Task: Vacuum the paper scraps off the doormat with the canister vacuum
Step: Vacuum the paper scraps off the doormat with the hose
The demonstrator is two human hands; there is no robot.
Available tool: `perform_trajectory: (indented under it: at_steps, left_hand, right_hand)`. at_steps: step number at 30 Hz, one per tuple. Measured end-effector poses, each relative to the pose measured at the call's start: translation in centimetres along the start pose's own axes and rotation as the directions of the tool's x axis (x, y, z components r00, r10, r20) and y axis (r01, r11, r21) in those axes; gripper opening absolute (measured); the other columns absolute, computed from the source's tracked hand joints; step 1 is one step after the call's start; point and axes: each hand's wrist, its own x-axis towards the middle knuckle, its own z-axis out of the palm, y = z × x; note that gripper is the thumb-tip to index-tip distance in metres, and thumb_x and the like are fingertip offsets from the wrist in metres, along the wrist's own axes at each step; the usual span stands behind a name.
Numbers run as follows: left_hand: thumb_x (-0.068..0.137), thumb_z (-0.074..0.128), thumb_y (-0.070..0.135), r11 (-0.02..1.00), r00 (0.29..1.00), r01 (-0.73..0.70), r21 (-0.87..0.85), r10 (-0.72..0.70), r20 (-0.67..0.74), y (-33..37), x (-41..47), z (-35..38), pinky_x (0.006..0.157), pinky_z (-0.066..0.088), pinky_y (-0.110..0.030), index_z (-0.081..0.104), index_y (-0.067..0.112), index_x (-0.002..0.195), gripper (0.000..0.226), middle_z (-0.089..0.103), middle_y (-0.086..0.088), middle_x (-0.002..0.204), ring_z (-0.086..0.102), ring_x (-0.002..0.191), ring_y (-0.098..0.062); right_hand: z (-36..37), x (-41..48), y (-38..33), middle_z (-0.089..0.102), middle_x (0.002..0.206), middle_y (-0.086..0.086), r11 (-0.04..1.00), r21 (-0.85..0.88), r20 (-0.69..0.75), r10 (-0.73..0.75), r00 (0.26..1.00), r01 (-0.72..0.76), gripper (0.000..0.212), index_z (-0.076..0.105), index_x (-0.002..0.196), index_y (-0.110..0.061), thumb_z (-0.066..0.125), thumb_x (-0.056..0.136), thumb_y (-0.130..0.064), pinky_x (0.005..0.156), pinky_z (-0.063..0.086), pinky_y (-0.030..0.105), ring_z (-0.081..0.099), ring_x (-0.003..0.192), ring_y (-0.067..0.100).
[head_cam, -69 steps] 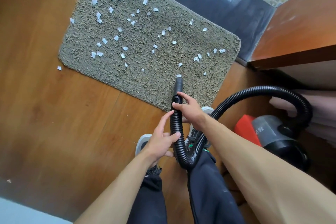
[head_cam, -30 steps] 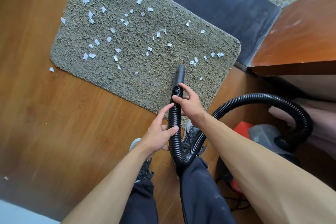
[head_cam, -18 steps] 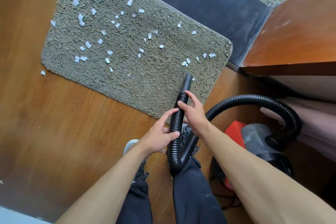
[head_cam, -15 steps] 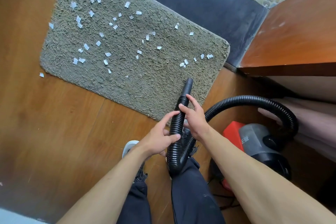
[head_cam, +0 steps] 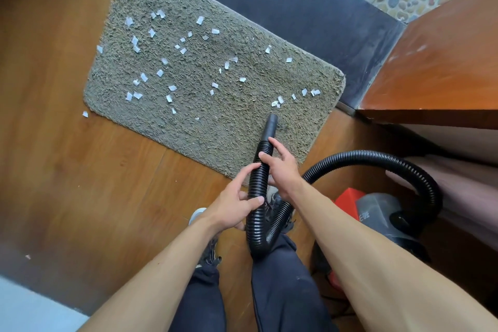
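— What are the fingers doing?
— Both sets are curled round the ribbed black hose (head_cam: pixel 258 178). The left hand (head_cam: pixel 233 206) grips lower down, and the right hand (head_cam: pixel 283 167) is just above it, behind the nozzle (head_cam: pixel 270 127).
— And the nozzle?
— It's over the right part of the doormat (head_cam: pixel 215 127); I can't tell if it touches. Paper scraps (head_cam: pixel 137 95) lie scattered across the mat beyond it, the nearest just ahead. One is on the wooden floor (head_cam: pixel 80 183). The canister vacuum (head_cam: pixel 377 213) sits at the person's right.
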Motion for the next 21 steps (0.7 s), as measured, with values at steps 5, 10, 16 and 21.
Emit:
perform_trajectory:
  at_steps: [5,10,16,21]
  left_hand:
    - [0.097,0.056,0.01,0.999,0.999,0.0,-0.042,-0.002,-0.034,1.3,0.2,-0.8,0.052,0.055,-0.03,0.032,0.057,0.138,0.066,0.07,0.008,0.073,0.066,0.065,-0.004]
    - [0.098,0.055,0.01,0.999,1.0,-0.02,-0.036,0.02,-0.006,1.9,0.8,-1.8,0.055,0.057,-0.032,0.031,0.057,0.14,0.067,0.07,0.008,0.072,0.067,0.065,-0.004]
    - [0.098,0.056,0.012,0.999,1.0,-0.01,-0.046,0.011,0.017,1.8,1.4,-2.0,0.062,0.059,-0.038,0.032,0.058,0.139,0.066,0.068,0.006,0.076,0.067,0.069,-0.004]
    - [0.098,0.056,0.013,0.999,0.998,-0.004,-0.04,0.007,0.064,2.0,1.7,-2.6,0.059,0.058,-0.033,0.031,0.058,0.14,0.067,0.067,0.006,0.078,0.066,0.069,-0.002]
  right_hand:
    - [1.6,0.4,-1.7,0.066,0.114,0.002,0.999,-0.04,0.03,-0.005,1.0,0.006,0.053,0.046,0.142,-0.032,0.058,0.095,-0.009,0.07,0.059,0.035,0.067,0.091,0.018]
    - [1.7,1.0,-2.7,0.063,0.12,0.008,0.999,-0.04,0.027,-0.023,0.999,0.024,0.054,0.045,0.143,-0.03,0.058,0.095,-0.007,0.063,0.058,0.034,0.067,0.09,0.019]
    - [1.8,1.5,-3.0,0.063,0.12,0.006,0.997,-0.077,0.024,-0.023,0.999,0.025,0.053,0.045,0.143,-0.028,0.057,0.096,-0.008,0.055,0.054,0.027,0.065,0.084,0.014]
    - [1.5,1.6,-2.8,0.063,0.122,0.007,0.997,-0.062,0.003,-0.044,0.999,0.044,0.052,0.046,0.142,-0.028,0.058,0.095,-0.007,0.054,0.055,0.027,0.066,0.086,0.014]
